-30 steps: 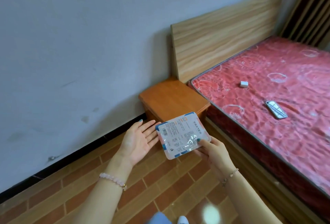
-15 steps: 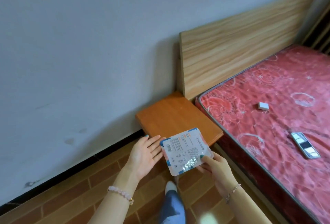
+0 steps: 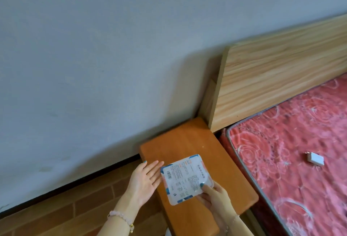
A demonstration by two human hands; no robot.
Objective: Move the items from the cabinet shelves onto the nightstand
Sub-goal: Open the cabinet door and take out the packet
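A flat white packet (image 3: 185, 178) with printed text, a barcode and blue corners hovers over the front half of the orange wooden nightstand (image 3: 189, 141). My right hand (image 3: 216, 198) pinches the packet's near right corner, thumb on top. Beside the packet's left edge, my left hand (image 3: 145, 178) is held flat, palm up, fingers straight and reaching under or against that edge. I cannot tell whether the packet touches the nightstand top.
A bed with a red patterned mattress (image 3: 293, 160) and a light wood headboard (image 3: 281, 78) stands right of the nightstand. A small white block (image 3: 185, 158) lies on the mattress. A grey wall (image 3: 112, 47) is behind, brick-pattern floor (image 3: 65, 209) on the left.
I have come closer to the nightstand. The packet, earlier in front of the nightstand's edge, is now over its top, with both hands in the same hold.
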